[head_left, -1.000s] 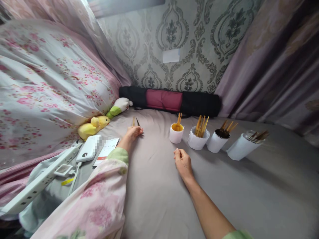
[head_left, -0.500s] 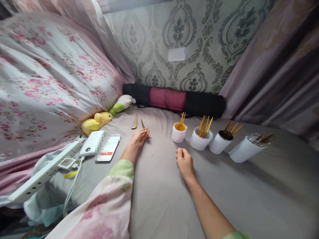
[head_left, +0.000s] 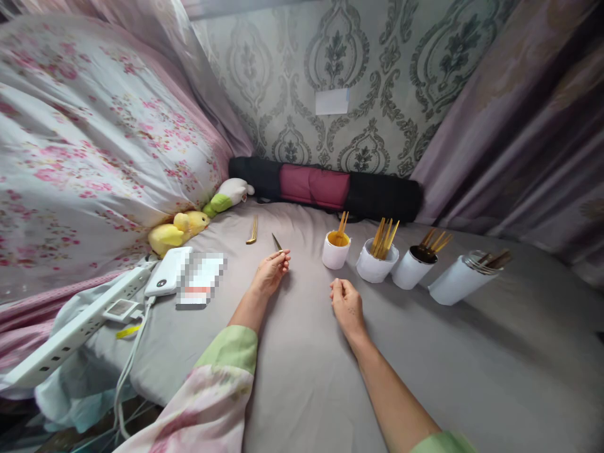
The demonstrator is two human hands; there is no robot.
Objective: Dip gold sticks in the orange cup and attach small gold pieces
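My left hand (head_left: 271,272) pinches a thin golden utensil (head_left: 276,242) by its end, its tip pointing up and away over the grey sheet (head_left: 302,352). A second golden utensil (head_left: 253,231) lies on the sheet further back to the left. My right hand (head_left: 346,306) rests on the sheet with its fingers curled in, nothing visible in them. Beyond it stands a row of white cups: one with a yellow inside (head_left: 335,249), one full of golden handles (head_left: 376,258), a dark-lined one (head_left: 412,265), and a tilted one (head_left: 460,277) at the right.
A phone (head_left: 201,279), a white power bank (head_left: 168,272) and a power strip (head_left: 70,336) lie at the left. Yellow (head_left: 175,232) and white plush toys (head_left: 227,193) lean against a floral quilt (head_left: 85,151). A black and maroon roll (head_left: 325,189) lies along the wall; curtains hang at the right.
My left hand has drawn back toward me from the two utensils and lifted one off the sheet; the other stays lying there. My right hand has not moved.
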